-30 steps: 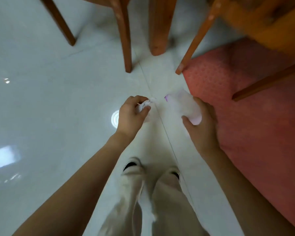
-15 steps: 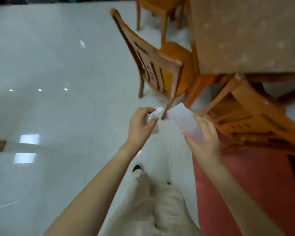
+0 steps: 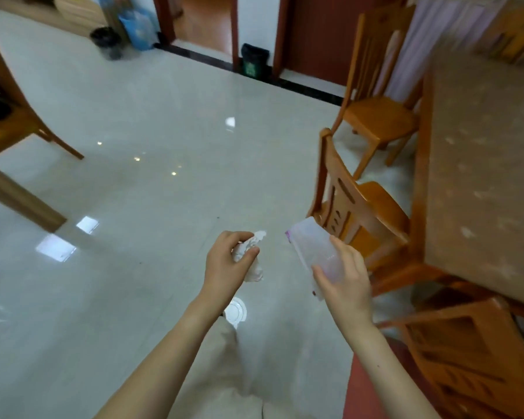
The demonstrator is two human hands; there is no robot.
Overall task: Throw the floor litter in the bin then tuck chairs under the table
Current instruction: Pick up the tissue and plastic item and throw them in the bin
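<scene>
Left hand [image 3: 224,264] grips half-hidden tissue [image 3: 253,241], right hand [image 3: 347,282] cup [image 3: 312,247].

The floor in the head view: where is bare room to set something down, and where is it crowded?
Free: the wide floor between the wooden furniture on the left and the chairs, up to the black bin and the green-marked bin at the far wall. Crowded: the right side, where chairs stand close beside the table.

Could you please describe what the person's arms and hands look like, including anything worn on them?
Both forearms are bare up to the frame edge, with no sleeves in view. The left hand and right hand wear no gloves, and no rings, watch or bracelet show. Cream trousers appear below.
</scene>
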